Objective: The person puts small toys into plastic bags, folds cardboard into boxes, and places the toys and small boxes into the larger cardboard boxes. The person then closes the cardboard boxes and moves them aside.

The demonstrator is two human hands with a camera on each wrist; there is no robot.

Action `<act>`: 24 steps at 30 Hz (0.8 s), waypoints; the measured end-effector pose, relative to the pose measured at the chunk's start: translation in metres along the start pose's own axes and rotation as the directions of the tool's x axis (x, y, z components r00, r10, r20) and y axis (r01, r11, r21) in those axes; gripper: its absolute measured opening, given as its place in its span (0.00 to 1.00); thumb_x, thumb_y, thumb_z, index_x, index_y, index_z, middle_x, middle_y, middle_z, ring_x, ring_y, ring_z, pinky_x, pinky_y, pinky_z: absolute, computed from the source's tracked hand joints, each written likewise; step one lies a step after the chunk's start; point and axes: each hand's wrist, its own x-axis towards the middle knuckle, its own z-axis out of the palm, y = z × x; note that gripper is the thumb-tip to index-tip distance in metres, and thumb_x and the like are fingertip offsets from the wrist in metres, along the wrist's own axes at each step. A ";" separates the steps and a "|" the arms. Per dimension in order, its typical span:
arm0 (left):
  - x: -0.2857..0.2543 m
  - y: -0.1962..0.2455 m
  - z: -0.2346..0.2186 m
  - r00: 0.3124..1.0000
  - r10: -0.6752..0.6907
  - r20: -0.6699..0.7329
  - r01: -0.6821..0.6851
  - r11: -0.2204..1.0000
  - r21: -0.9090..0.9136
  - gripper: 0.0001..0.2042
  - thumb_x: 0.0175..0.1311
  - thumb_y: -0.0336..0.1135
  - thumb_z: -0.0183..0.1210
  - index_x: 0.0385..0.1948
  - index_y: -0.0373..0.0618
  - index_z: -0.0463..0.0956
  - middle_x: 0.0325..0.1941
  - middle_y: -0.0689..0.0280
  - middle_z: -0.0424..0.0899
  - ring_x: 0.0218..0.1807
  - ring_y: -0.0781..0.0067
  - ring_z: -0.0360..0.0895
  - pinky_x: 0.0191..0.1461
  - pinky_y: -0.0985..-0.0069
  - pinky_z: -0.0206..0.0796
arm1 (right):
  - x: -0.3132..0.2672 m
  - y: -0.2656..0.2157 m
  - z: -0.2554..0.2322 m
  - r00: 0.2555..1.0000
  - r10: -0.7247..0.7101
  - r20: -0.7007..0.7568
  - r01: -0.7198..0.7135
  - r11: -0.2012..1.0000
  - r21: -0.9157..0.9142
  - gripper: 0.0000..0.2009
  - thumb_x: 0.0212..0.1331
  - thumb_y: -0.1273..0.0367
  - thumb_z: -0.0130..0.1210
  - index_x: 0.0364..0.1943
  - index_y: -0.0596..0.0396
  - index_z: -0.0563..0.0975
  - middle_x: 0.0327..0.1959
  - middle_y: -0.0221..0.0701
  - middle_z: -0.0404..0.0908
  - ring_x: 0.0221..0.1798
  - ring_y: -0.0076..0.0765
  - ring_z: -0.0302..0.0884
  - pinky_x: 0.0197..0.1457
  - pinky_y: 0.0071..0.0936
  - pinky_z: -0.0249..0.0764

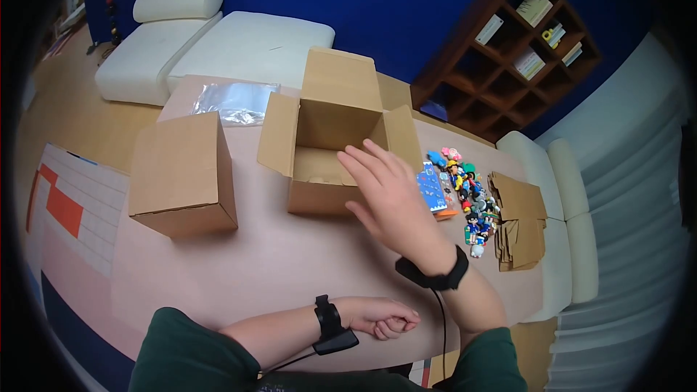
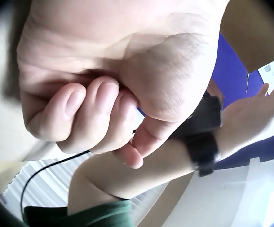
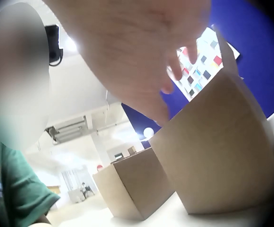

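Observation:
In the head view my right hand (image 1: 388, 192) is raised over the near right corner of an open cardboard box (image 1: 330, 198), its fingers extended; nothing is in it. Inside, the part of the box that shows holds nothing. My left hand (image 1: 379, 317) lies near the table's front edge with its fingers curled in, and the left wrist view shows that fist (image 2: 94, 109) with no object in it. The right wrist view has my right hand (image 3: 141, 61) above the box's cardboard side (image 3: 217, 146); whether they touch cannot be told.
A closed cardboard box (image 1: 178, 167) stands left of the open one. Behind them lies clear plastic wrap (image 1: 236, 101). To the right are a blue patterned box (image 1: 431, 187), a pile of small toy figures (image 1: 475, 203) and flattened cardboard (image 1: 521, 221). White seats stand beyond the table.

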 end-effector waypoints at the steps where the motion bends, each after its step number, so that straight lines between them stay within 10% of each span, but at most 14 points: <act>1: 0.000 -0.001 0.000 1.000 -0.008 -0.004 0.008 1.000 0.009 0.14 0.78 0.41 0.48 0.30 0.45 0.69 0.14 0.82 0.53 0.15 0.90 0.49 0.17 0.87 0.42 | -0.003 0.005 0.005 1.000 0.000 -0.001 0.000 1.000 -0.009 0.20 0.55 0.77 0.60 0.55 0.56 0.78 0.51 0.40 0.81 0.52 0.52 0.79 0.59 0.43 0.73; 3: 0.002 -0.003 0.000 1.000 -0.013 0.011 0.013 1.000 0.024 0.14 0.78 0.41 0.48 0.30 0.45 0.69 0.14 0.82 0.53 0.15 0.91 0.50 0.17 0.87 0.42 | -0.009 0.016 0.017 0.931 0.034 0.363 -0.106 0.978 0.181 0.17 0.55 0.78 0.55 0.50 0.54 0.77 0.42 0.39 0.81 0.49 0.51 0.79 0.53 0.44 0.72; 9: 0.004 -0.003 0.001 0.999 -0.050 0.007 0.050 0.999 0.003 0.15 0.80 0.41 0.47 0.30 0.45 0.68 0.14 0.82 0.52 0.14 0.90 0.49 0.17 0.86 0.42 | -0.028 -0.012 0.001 0.889 -0.136 0.437 0.029 0.970 0.242 0.12 0.52 0.77 0.54 0.42 0.52 0.75 0.36 0.36 0.77 0.44 0.47 0.79 0.47 0.40 0.72; 15: 0.007 -0.008 0.000 0.998 -0.054 0.012 0.054 0.999 0.006 0.16 0.80 0.42 0.48 0.30 0.43 0.68 0.14 0.81 0.51 0.15 0.89 0.47 0.19 0.85 0.40 | -0.041 -0.028 -0.054 0.932 -0.116 0.343 -0.032 0.917 0.397 0.13 0.61 0.72 0.60 0.50 0.53 0.79 0.45 0.34 0.82 0.50 0.42 0.80 0.56 0.36 0.75; 17: 0.006 -0.006 0.001 0.997 -0.075 0.000 0.075 0.997 -0.029 0.15 0.80 0.40 0.46 0.30 0.44 0.69 0.15 0.81 0.51 0.15 0.88 0.47 0.19 0.84 0.41 | -0.056 -0.012 -0.083 0.962 0.234 0.138 -0.272 0.825 0.496 0.13 0.60 0.71 0.62 0.49 0.54 0.80 0.50 0.36 0.82 0.52 0.42 0.79 0.59 0.34 0.74; 19: 0.009 -0.009 -0.003 0.997 -0.083 -0.006 0.082 0.995 -0.051 0.16 0.80 0.42 0.46 0.29 0.46 0.69 0.13 0.81 0.53 0.14 0.89 0.48 0.17 0.85 0.42 | -0.062 0.015 -0.090 0.780 0.625 0.024 -0.568 0.691 0.446 0.16 0.58 0.66 0.65 0.49 0.56 0.80 0.49 0.40 0.83 0.53 0.45 0.80 0.60 0.37 0.74; 20: 0.011 -0.008 -0.002 0.994 -0.110 0.003 0.110 0.993 -0.041 0.16 0.80 0.42 0.46 0.29 0.46 0.69 0.13 0.81 0.53 0.14 0.89 0.48 0.17 0.85 0.42 | -0.078 0.036 -0.077 0.766 0.642 0.006 -0.580 0.687 0.437 0.16 0.58 0.66 0.65 0.49 0.56 0.80 0.49 0.40 0.83 0.53 0.45 0.80 0.60 0.37 0.74; 22: 0.010 -0.005 0.001 0.995 -0.100 -0.025 0.100 0.995 -0.015 0.16 0.80 0.41 0.45 0.29 0.46 0.70 0.13 0.81 0.53 0.14 0.88 0.48 0.18 0.85 0.43 | -0.107 0.080 -0.035 0.847 0.529 -0.052 -0.527 0.820 -0.223 0.19 0.56 0.60 0.68 0.44 0.58 0.79 0.49 0.41 0.82 0.54 0.52 0.79 0.57 0.45 0.75; 24: 0.012 -0.006 -0.001 0.994 -0.111 -0.011 0.111 0.994 -0.016 0.16 0.80 0.41 0.45 0.29 0.46 0.70 0.14 0.81 0.53 0.14 0.88 0.48 0.18 0.85 0.43 | -0.114 0.084 -0.023 0.793 0.609 0.030 -0.588 0.777 -0.224 0.21 0.54 0.57 0.69 0.43 0.58 0.78 0.48 0.42 0.82 0.54 0.53 0.78 0.57 0.46 0.74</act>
